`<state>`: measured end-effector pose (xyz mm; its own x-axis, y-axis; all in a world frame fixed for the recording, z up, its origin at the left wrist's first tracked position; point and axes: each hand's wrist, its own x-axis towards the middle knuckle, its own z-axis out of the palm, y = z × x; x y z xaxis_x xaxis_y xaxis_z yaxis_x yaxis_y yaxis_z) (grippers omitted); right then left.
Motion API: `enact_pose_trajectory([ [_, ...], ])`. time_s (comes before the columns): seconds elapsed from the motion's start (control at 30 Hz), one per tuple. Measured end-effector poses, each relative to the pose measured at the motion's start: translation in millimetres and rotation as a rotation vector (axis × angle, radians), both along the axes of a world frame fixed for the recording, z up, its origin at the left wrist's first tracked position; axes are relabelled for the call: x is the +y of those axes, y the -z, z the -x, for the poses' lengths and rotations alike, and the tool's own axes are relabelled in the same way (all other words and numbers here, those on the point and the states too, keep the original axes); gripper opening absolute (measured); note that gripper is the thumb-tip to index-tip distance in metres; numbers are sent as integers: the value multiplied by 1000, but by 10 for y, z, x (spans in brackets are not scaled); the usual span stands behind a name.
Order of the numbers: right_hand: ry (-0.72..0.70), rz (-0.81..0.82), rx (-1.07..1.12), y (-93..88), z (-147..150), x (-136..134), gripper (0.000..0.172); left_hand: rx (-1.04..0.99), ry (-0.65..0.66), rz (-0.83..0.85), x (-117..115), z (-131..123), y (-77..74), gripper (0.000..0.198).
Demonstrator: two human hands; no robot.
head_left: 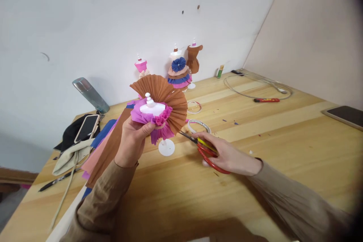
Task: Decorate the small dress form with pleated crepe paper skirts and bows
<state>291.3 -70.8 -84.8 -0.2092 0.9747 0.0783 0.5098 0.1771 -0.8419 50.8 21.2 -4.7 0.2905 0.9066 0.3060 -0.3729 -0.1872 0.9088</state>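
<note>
My left hand (132, 140) is wrapped round a small white dress form (153, 109), thumb across its front. Gathered magenta crepe paper (163, 133) dresses the form. A pleated brown paper fan (155, 87) spreads behind and to the right of it. The form's round white base (166, 147) shows below, tilted and off the table. In my right hand (227, 153) are red-handled scissors (208, 153) with a yellow part. Their blade tips lie at the fan's lower edge; whether they touch the paper I cannot tell.
More dressed forms (179, 72) stand by the wall. Paper sheets (109, 147), a phone (87, 127), a pouch (68, 159) and a bottle (90, 94) are at left. Tape rolls (199, 121), a red cutter (266, 100), a cable (241, 92) and another phone (346, 116) lie right.
</note>
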Motion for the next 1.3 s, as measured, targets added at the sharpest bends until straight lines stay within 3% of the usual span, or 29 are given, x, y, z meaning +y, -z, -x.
enact_pose_trajectory([
  [0.37,76,-117,-468,138,65,-25,57,25,-45,-125,12,41,-11,36],
  [0.57,54,-168,-703,-16,170,-72,25,34,-37,-65,60,33,16,43],
  [0.67,83,-200,-564,-94,162,-16,31,17,-30,-84,57,24,12,48],
  [0.87,51,-201,-66,-213,306,216,42,10,-4,-112,43,35,-12,42],
  [1.03,56,-175,142,-216,499,459,46,0,11,-90,55,54,-17,41],
  [1.3,5,-245,342,-530,592,677,30,27,-6,-118,84,71,-53,43],
])
